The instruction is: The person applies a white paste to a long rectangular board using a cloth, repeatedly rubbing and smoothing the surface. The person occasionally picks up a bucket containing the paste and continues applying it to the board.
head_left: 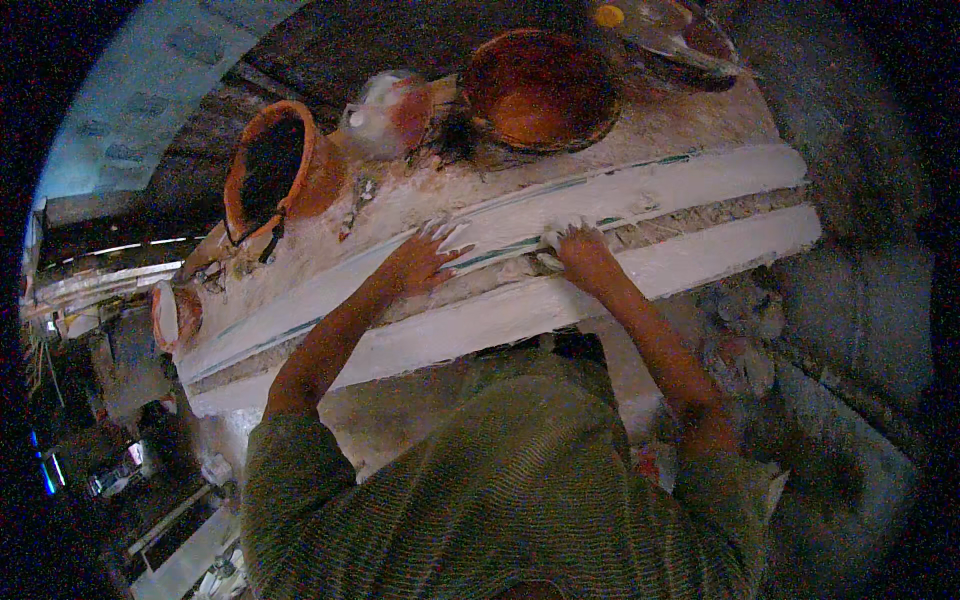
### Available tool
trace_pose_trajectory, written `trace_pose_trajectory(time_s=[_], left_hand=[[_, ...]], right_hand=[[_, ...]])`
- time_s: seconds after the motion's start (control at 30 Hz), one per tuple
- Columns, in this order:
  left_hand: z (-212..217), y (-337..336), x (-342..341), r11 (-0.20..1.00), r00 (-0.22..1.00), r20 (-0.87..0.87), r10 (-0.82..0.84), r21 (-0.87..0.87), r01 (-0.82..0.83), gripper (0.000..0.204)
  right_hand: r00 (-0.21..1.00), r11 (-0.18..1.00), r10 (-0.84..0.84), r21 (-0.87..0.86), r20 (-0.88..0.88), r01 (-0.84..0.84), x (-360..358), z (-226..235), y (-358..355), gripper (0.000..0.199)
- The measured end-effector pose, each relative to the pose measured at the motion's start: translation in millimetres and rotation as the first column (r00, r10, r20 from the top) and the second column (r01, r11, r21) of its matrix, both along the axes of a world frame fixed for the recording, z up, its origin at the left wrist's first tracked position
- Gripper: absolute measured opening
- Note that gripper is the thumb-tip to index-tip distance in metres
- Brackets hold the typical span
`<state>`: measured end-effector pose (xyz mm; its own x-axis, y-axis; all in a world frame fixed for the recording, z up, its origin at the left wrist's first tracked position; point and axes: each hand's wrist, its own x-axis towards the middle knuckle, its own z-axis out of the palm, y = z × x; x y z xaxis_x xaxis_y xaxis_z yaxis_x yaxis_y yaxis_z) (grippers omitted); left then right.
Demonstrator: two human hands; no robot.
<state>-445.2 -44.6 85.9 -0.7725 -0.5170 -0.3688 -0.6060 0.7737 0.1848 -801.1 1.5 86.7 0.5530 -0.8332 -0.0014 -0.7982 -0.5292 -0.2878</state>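
Two long white plaster-like strips run across the worktable, a far one (700,180) and a near one (460,345), with a rough grey-brown gap between them. Thin green lines show along the far strip. My left hand (425,262) lies on the far strip with fingers spread, their tips coated white. To its right, my right hand (585,258) is at the same strip's near edge, its whitened fingers bunched and bent. Whatever may be under those fingers is too dim and blurred to make out.
Beyond the strips are an orange-rimmed bucket (305,190) tipped on its side, a whitish bag (378,120), a round reddish-brown basin (540,95) and a pan-like vessel (690,50). An orange and white container (178,315) sits at the table's left end. Pale bundles (735,350) lie below, right.
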Motion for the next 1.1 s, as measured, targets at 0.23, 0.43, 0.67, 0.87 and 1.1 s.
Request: trace_pose_trajectory(time_s=[0.23, 0.43, 0.67, 0.87, 1.1], left_hand=[[11, 41, 67, 0.936, 0.948, -0.078, 0.308, -0.153, -0.316, 0.064], [-7, 59, 81, 0.907, 0.915, -0.116, 0.387, -0.133, -0.401, 0.063], [-4, 59, 72, 0.962, 0.963, 0.004, 0.271, -0.03, -0.271, 0.061], [2, 43, 64, 0.997, 0.998, 0.003, 0.064, -0.041, -0.064, 0.052], [-14, -4, 44, 0.988, 0.981, -0.117, -0.156, -0.029, 0.153, 0.05]], right_hand=[[0.976, 0.968, 0.145, 0.23, -0.163, -0.106, 25, -3, -47, 0.026], [0.994, 0.959, 0.102, 0.263, 0.04, -0.109, 31, 4, -61, 0.024], [0.971, 0.922, -0.231, 0.303, -0.067, 0.24, 17, -26, -83, 0.033], [0.915, 0.908, -0.386, 0.127, -0.119, 0.4, 25, -7, -37, 0.052], [0.868, 0.708, -0.362, 0.506, -0.339, 0.493, 100, 42, 11, 0.064]])
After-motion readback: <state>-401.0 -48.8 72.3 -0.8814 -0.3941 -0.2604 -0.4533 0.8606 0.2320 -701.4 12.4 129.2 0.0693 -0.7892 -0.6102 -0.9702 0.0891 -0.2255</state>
